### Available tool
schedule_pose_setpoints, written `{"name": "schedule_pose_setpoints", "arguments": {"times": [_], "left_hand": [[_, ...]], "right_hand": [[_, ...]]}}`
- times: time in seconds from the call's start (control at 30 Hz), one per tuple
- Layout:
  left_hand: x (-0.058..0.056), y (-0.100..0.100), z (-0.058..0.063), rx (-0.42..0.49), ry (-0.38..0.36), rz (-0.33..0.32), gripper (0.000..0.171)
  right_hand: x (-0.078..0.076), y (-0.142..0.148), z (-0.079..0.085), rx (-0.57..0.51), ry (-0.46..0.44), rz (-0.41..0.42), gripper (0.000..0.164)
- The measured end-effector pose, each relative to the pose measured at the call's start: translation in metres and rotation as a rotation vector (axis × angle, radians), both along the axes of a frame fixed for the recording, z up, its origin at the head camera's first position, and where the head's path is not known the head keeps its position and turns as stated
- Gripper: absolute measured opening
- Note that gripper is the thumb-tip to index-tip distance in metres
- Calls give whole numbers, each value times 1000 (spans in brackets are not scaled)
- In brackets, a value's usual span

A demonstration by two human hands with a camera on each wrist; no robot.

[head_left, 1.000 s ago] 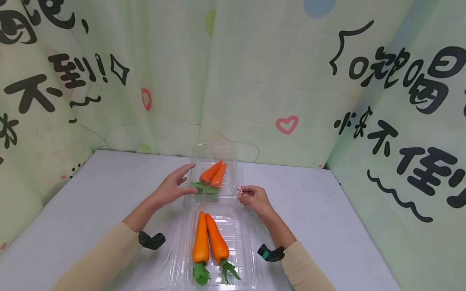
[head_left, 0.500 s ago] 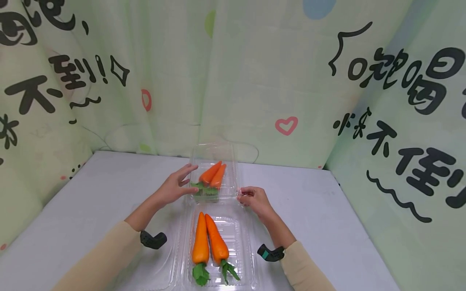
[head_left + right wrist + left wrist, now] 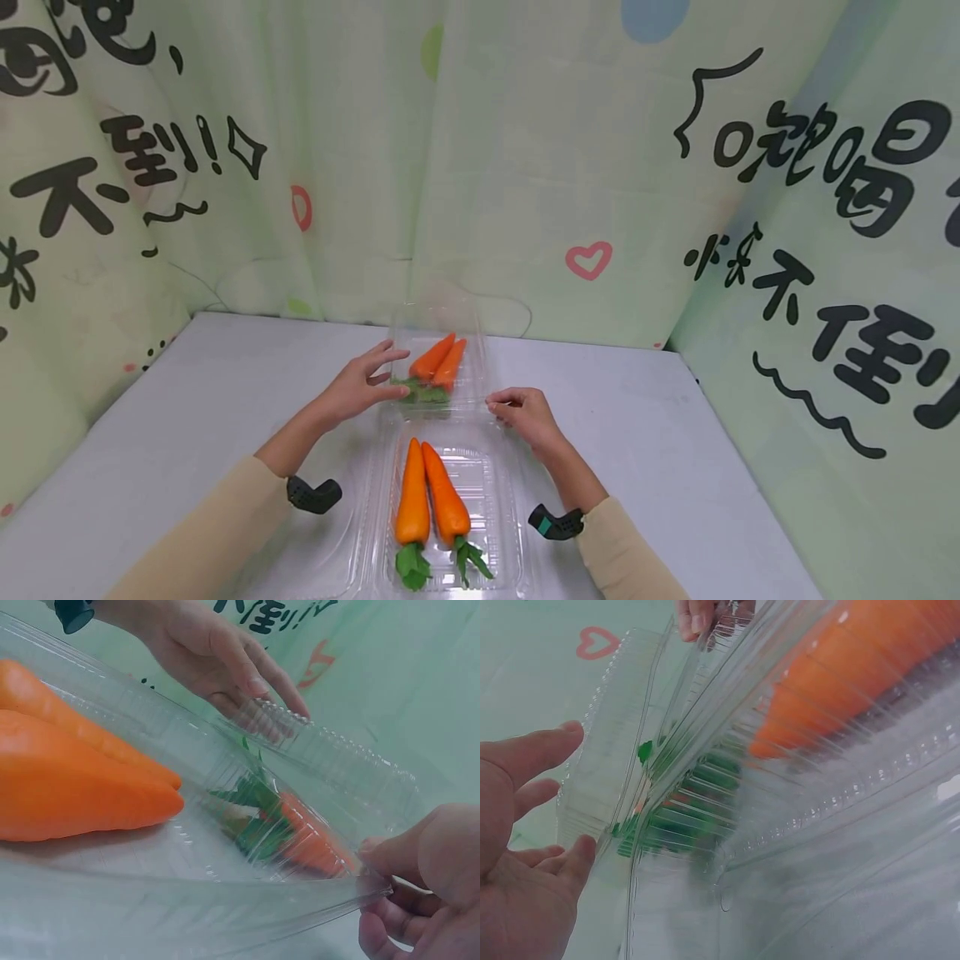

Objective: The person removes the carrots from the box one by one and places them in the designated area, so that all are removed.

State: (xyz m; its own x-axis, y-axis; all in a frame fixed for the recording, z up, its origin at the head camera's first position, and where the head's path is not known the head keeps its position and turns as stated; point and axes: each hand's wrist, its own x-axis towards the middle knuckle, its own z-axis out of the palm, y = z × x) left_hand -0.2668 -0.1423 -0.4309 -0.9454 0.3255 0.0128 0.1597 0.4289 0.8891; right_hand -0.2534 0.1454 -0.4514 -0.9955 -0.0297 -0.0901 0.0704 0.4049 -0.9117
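Two orange carrots (image 3: 432,358) with green tops lie in the far clear plastic container (image 3: 477,371), whose clear lid (image 3: 438,315) stands raised at the back. My left hand (image 3: 352,390), fingers spread, is at that container's left side; its fingertips are by the clear plastic, contact unclear. At the near right corner, my right hand (image 3: 527,418) pinches a clear plastic edge (image 3: 375,889) between thumb and fingers; which container's edge it is I cannot tell. Closer in, a second clear container (image 3: 487,492) holds two larger-looking carrots (image 3: 413,500), tips pointing away from me.
The near container's lid (image 3: 330,558) lies folded out to the left on the white table (image 3: 637,458). A pale green printed curtain (image 3: 510,167) stands behind and along both sides. The far container sits close to the table's back edge.
The raised lid's top edge sits slightly lower than before. My left fingertips have shifted a little to the right over the far container's side. Both near carrots stay where they were.
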Motion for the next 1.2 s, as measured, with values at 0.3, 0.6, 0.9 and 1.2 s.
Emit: {"name": "schedule_pose_setpoints", "arguments": {"times": [0.3,0.6,0.9,1.2], "left_hand": [[-2,1,0,3,6,26,63],[-1,1,3,8,6,44,67],[0,0,3,22,5,57,71],[2,-8,3,-5,46,53,75]], "right_hand": [[-1,0,3,9,-24,39,16],[0,1,2,-61,-34,89,23],[0,0,3,-70,-44,68,48],[0,0,2,-67,-48,75,53]]}}
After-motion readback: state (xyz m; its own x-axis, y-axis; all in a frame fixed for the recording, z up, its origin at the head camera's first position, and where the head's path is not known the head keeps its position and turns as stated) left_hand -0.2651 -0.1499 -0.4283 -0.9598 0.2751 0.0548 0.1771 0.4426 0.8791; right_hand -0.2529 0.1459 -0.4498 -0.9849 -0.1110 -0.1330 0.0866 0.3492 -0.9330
